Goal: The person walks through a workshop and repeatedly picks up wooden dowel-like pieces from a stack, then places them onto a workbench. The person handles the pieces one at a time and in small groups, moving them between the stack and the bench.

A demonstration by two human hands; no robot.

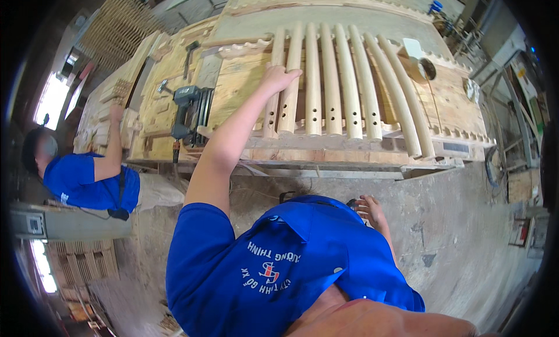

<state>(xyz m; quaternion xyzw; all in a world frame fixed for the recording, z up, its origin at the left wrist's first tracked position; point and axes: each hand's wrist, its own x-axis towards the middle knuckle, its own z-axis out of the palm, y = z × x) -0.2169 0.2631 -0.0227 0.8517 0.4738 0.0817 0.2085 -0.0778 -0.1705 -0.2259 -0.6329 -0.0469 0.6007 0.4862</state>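
A row of pale round wooden poles (313,81) lies side by side across the workbench, pointing away from me. Several have two drilled holes near their near ends, and the two at the right are curved. My left hand (279,80) reaches over the leftmost poles, its fingers closed round a wooden pole (292,104) and partly hidden from view. By my waist, my right hand (370,210) hangs in front of the bench with fingers apart, holding nothing I can see. A small dark object (352,204) shows beside its fingertips, too unclear to name.
Notched wooden rails (448,135) run under the poles. Left of them lie a cordless drill (185,104) and a hammer (190,57). A round container (420,70) stands at the right. A co-worker (87,174) in blue handles wood pieces at the far left.
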